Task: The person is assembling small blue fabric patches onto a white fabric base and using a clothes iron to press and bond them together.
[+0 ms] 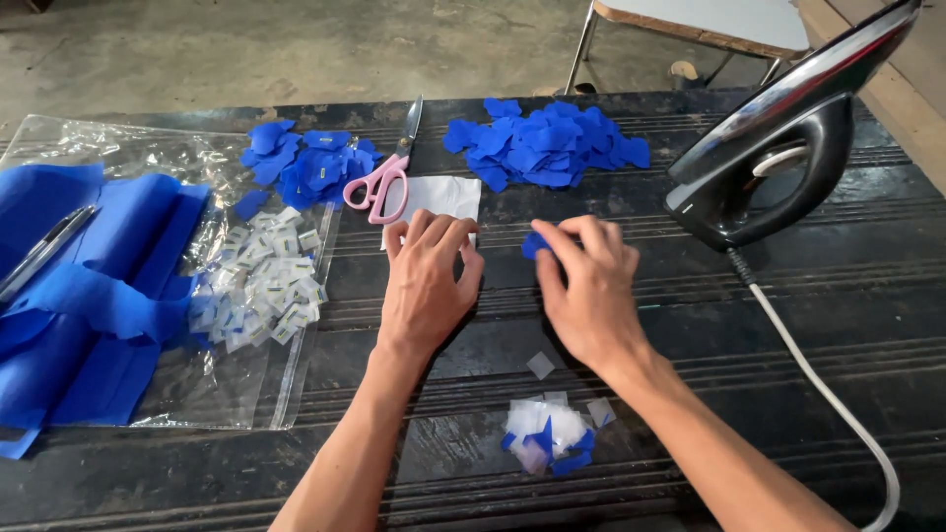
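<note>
A dark grooved bench (749, 325) carries blue sheeting (89, 286) on a clear bag (177, 394) at its left edge, and a black iron (764, 163) tipped up near the right edge. A heap of blue cut pieces (547, 143) lies at the far edge — pink scissors (386, 177) beside it. Mid-bench, the left hand (426, 286) rests curled, fingertips on a white paper square (440, 200). The right hand (589, 286) pinches a small blue piece (533, 244) — held just above the bench.
</note>
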